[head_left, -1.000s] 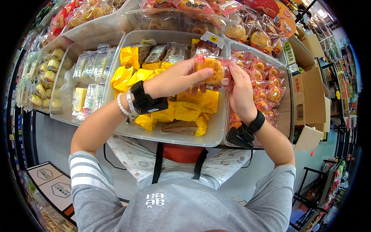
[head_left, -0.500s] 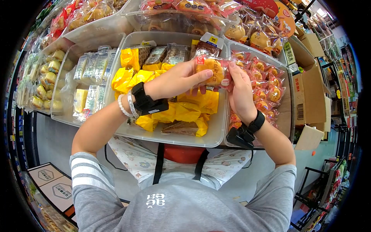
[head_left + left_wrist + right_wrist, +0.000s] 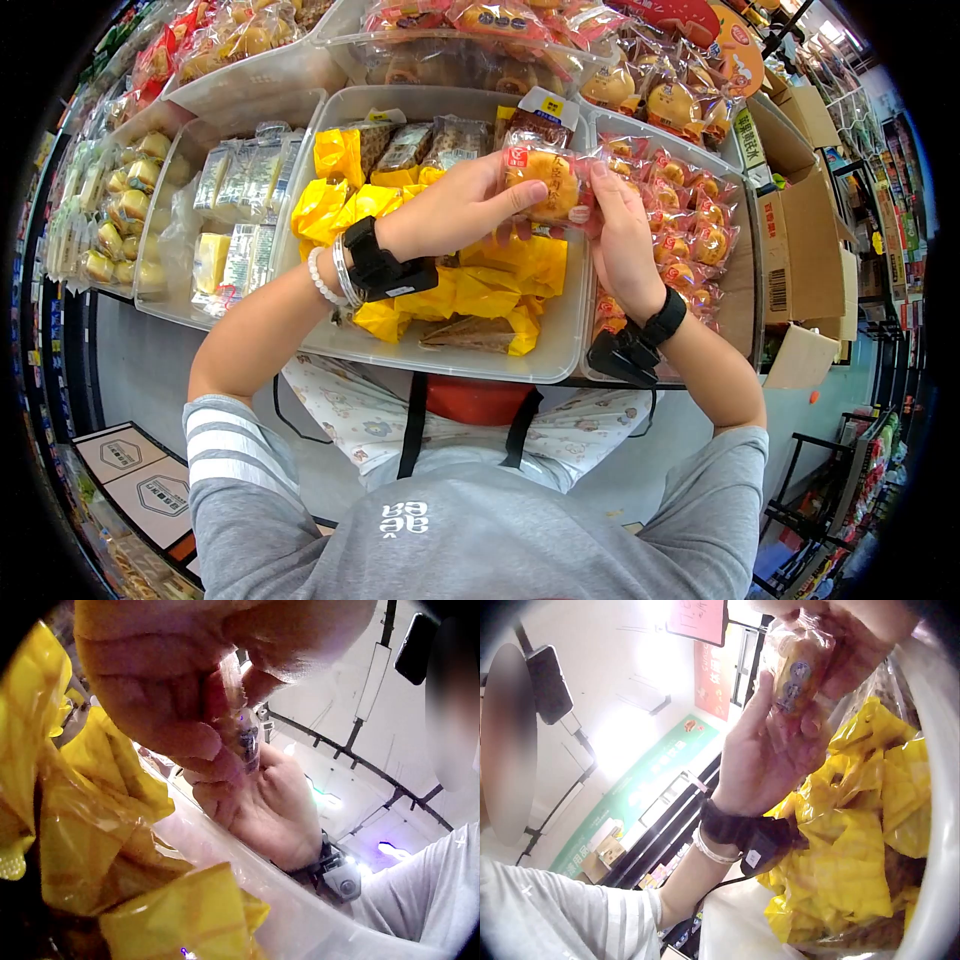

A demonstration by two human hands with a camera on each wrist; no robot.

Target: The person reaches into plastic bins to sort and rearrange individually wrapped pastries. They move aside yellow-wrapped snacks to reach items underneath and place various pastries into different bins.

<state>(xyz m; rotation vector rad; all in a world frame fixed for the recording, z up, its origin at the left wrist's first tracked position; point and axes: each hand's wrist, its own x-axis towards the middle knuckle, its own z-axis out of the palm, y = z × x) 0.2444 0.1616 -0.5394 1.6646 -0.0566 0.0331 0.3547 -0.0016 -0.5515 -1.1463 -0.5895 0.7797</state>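
A round pastry in a clear wrapper with red print (image 3: 543,183) is held up between both hands over the middle bin. The left hand (image 3: 462,208) pinches its left side, thumb on the front and fingers behind. At the right edge, the right hand (image 3: 625,235) grips the wrapper between thumb and fingers. Below them lie yellow packets (image 3: 480,285). In the left wrist view the pastry's wrapper (image 3: 249,742) shows edge-on between the hands. The pastry's other side, with round dark marks (image 3: 795,686), faces the right wrist camera.
The middle bin's rim (image 3: 450,367) runs in front of the body. Small red-wrapped pastries (image 3: 680,240) fill the right bin; white packs (image 3: 240,262) lie in the left one. Behind are bins of bagged buns (image 3: 675,103). Cardboard boxes (image 3: 795,235) stand at the right.
Both hands keep their grip on the pastry, which has tilted slightly. The view has shifted a little.
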